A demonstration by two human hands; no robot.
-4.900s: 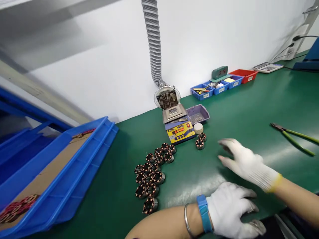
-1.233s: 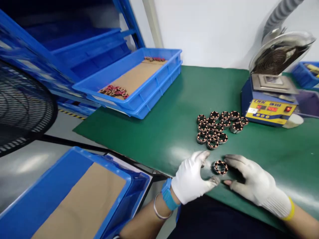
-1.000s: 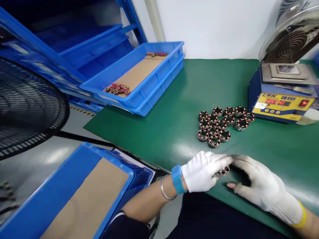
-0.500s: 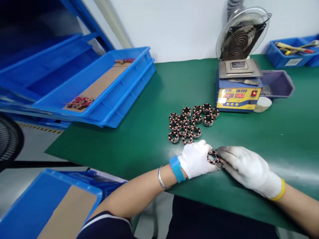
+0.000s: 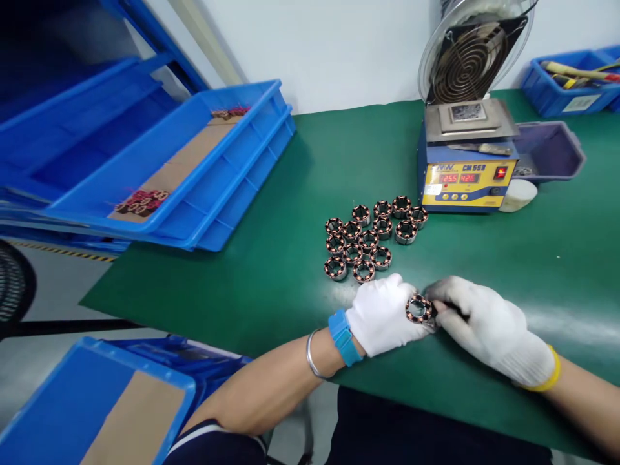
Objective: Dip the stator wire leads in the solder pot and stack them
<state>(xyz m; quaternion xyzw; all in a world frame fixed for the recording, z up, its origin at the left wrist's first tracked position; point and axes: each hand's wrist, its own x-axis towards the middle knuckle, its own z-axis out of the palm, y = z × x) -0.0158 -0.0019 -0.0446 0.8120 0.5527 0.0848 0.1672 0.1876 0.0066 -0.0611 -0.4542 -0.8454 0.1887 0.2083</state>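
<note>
While the left hand (image 5: 387,315) closes around one copper-wound ring (image 5: 418,309), the right hand (image 5: 484,326) pinches nearly shut at its side, fingertips partly hidden.

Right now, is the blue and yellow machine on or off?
On, it seems: the blue and yellow machine has red numbers glowing on its front, and its red switch looks lit.
</note>
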